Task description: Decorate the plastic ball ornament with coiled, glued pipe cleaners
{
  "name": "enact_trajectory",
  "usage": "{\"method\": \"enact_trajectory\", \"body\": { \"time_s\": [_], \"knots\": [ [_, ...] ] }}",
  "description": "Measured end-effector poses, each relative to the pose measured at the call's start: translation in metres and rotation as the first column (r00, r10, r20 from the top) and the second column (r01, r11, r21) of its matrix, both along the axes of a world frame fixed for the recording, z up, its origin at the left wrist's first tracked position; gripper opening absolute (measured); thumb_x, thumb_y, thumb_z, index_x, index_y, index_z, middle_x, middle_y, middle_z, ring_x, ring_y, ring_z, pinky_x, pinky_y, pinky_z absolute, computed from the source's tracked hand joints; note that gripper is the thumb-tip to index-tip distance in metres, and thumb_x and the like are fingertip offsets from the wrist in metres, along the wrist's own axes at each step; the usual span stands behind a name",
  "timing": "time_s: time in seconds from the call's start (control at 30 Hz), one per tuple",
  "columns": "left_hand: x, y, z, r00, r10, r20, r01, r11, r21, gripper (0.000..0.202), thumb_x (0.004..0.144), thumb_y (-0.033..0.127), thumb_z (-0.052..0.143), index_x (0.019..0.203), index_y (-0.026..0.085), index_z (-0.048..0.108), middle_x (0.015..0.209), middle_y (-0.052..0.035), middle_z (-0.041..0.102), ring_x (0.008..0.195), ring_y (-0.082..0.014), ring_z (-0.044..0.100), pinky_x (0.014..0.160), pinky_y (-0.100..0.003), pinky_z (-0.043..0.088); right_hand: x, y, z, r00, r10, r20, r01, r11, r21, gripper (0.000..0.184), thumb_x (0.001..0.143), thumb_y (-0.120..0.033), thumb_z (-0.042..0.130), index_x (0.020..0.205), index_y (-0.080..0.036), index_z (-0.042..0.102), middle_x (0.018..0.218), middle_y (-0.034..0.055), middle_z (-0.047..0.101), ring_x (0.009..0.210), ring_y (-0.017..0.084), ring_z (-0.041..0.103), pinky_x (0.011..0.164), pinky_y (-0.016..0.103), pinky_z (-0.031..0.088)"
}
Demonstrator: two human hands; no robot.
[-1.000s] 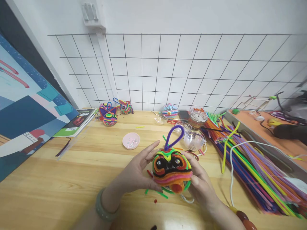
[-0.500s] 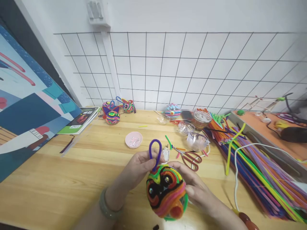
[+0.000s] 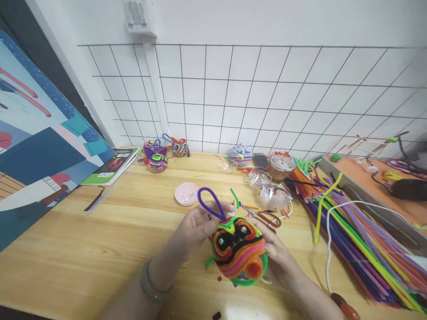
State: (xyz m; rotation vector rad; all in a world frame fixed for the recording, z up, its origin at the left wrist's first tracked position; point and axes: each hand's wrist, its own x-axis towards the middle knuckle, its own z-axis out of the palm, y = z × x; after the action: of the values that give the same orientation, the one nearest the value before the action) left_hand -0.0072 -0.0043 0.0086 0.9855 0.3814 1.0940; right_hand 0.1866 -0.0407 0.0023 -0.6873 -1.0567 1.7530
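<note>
- Here's the ball point(image 3: 240, 253), up between both hands, decorated side toward the wearer, seemingly for a good look.
- Left hand point(image 3: 196, 229) pinches its upper edge by the loop point(image 3: 220, 210); right hand point(image 3: 282, 255) clasps the opposite side, probably for steadiness.
- Just beyond the grip, scissors point(image 3: 258, 213) and dish point(image 3: 178, 192), presumably within easy reach; stems point(image 3: 362, 240) fan out rightward.

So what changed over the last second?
The ball tipped: its purple loop, which leaned right, now leans left. The left grip shifted from the ball's side up toward the loop's base. Ball not let go. Unchanged: right grip on the ball's right side, pink dish.
</note>
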Motion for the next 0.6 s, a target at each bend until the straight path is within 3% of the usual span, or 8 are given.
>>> {"method": "enact_trajectory", "body": {
  "time_s": [0.17,0.4,0.5,0.6],
  "knots": [
    [0.002,0.001,-0.005,1.0,0.016,0.007,-0.016,0.999,-0.028,0.059,0.071,0.053,0.072,0.121,0.023,0.062,0.119,-0.0106,0.063,0.114,-0.0261,0.055,0.096,-0.037,0.042,0.004,0.003,-0.005,0.986,-0.164,-0.005,0.164,0.985,0.048,0.049,0.07,-0.051,0.074,0.114,-0.03,0.066,0.117,0.0048,0.068,0.109,0.028,0.061,0.094,0.04,0.047],
    [0.007,0.003,-0.009,0.976,0.153,-0.153,-0.154,0.988,0.002,0.055,0.079,0.056,0.063,0.121,0.022,0.061,0.121,-0.0124,0.06,0.113,-0.0264,0.054,0.09,-0.036,0.046,0.012,0.013,-0.012,0.973,-0.22,-0.073,0.226,0.97,0.087,0.045,0.072,-0.046,0.074,0.113,-0.028,0.066,0.116,0.0058,0.069,0.101,0.027,0.066,0.086,0.039,0.052],
    [0.009,0.003,-0.006,0.904,0.29,-0.314,-0.284,0.956,0.068,0.048,0.084,0.055,0.056,0.114,0.018,0.063,0.112,-0.0115,0.063,0.098,-0.0222,0.058,0.085,-0.034,0.047,0.01,0.014,-0.01,0.957,-0.275,-0.097,0.284,0.955,0.09,0.04,0.072,-0.045,0.074,0.108,-0.028,0.068,0.109,0.0047,0.072,0.096,0.027,0.067,0.085,0.039,0.052],
    [0.01,0.002,-0.005,0.77,0.451,-0.452,-0.395,0.893,0.218,0.04,0.088,0.051,0.051,0.1,0.016,0.067,0.09,-0.0064,0.064,0.082,-0.0179,0.057,0.077,-0.031,0.045,0.009,0.014,-0.01,0.954,-0.285,-0.097,0.294,0.952,0.087,0.038,0.073,-0.045,0.072,0.106,-0.027,0.069,0.105,0.0055,0.073,0.095,0.028,0.067,0.086,0.041,0.051]
  ]
}}
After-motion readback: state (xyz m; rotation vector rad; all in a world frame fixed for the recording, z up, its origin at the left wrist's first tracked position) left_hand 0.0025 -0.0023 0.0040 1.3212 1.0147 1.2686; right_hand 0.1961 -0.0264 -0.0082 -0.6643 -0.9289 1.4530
